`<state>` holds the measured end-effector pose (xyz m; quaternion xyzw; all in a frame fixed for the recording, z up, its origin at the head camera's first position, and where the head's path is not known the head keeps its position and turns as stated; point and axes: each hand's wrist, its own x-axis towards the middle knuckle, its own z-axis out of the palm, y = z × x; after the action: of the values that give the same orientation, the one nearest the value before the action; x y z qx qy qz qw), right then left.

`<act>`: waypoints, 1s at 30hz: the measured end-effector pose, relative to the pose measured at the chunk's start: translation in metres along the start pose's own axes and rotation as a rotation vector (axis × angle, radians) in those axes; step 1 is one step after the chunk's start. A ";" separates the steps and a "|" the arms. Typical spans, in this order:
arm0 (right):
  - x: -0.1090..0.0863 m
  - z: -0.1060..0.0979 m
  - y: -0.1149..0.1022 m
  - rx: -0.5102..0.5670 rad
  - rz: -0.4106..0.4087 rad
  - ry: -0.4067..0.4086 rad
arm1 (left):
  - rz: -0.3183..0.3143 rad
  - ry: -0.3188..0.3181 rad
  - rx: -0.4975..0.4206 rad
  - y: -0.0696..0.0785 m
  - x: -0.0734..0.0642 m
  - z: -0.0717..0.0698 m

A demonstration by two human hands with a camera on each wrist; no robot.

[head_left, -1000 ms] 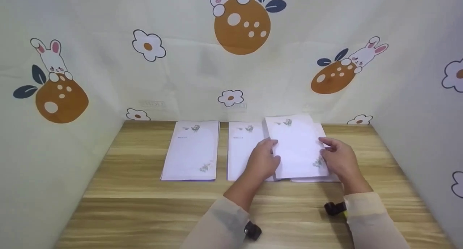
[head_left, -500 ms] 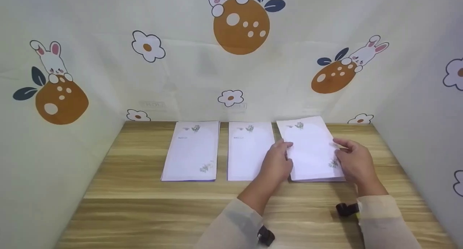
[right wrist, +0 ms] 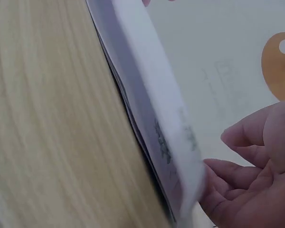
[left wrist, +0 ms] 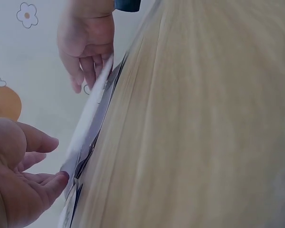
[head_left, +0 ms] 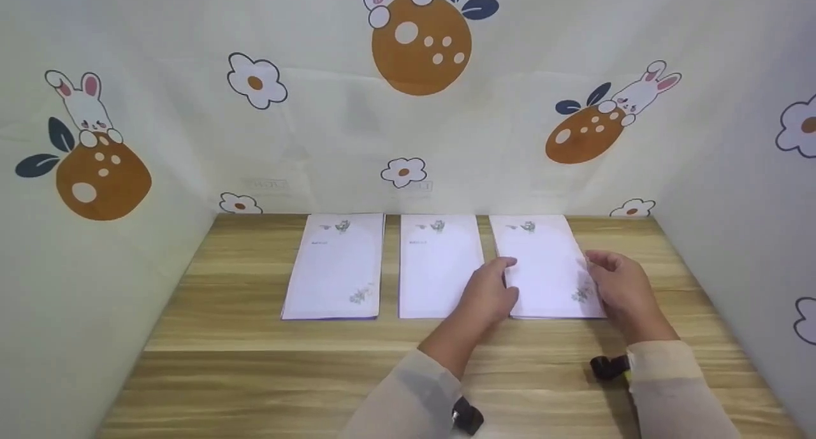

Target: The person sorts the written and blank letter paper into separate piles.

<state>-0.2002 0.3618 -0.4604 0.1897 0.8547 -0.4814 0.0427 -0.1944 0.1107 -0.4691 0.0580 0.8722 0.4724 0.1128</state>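
Observation:
Three stacks of printed white paper with small green plant motifs lie in a row. At the right stack (head_left: 548, 273) both hands are at the long edges. My left hand (head_left: 489, 291) touches its left edge, with fingertips just over the paper. On the opposite side, my right hand (head_left: 625, 289) has loosely bent fingers against the edge. In the right wrist view the top sheet (right wrist: 156, 80) bows up above the paper beneath, beside the right fingertips (right wrist: 213, 178). In the left wrist view the left thumb tip (left wrist: 61, 178) meets the paper's edge.
The left stack (head_left: 333, 267) and the middle stack (head_left: 437, 273) lie side by side on the wood-grain table (head_left: 268, 375), bluish at their lower edges. A patterned cloth (head_left: 331, 127) rises behind the table and along both sides.
Both hands moved right with the top sheet, from between the middle and right stacks onto the right stack. The sheet came down and now lines up with the paper below.

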 end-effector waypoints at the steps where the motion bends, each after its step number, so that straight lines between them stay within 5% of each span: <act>1: 0.000 0.000 0.001 0.004 0.004 -0.002 | -0.005 -0.008 -0.001 0.000 0.000 0.000; 9: -0.003 0.000 0.000 0.026 -0.047 0.000 | 0.040 -0.013 -0.012 -0.002 -0.002 0.000; 17: -0.009 0.023 -0.020 -0.026 -0.117 -0.033 | 0.133 0.072 0.019 -0.009 -0.001 -0.012; 24: -0.011 0.044 -0.043 -0.121 -0.304 -0.013 | 0.173 0.159 0.002 -0.031 0.000 -0.043; 30: -0.013 0.066 -0.063 -0.085 -0.383 -0.031 | 0.065 0.233 0.058 -0.050 -0.001 -0.077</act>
<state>-0.2186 0.2735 -0.4421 0.0142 0.8940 -0.4469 -0.0288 -0.2130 0.0204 -0.4702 0.0340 0.8903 0.4540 -0.0066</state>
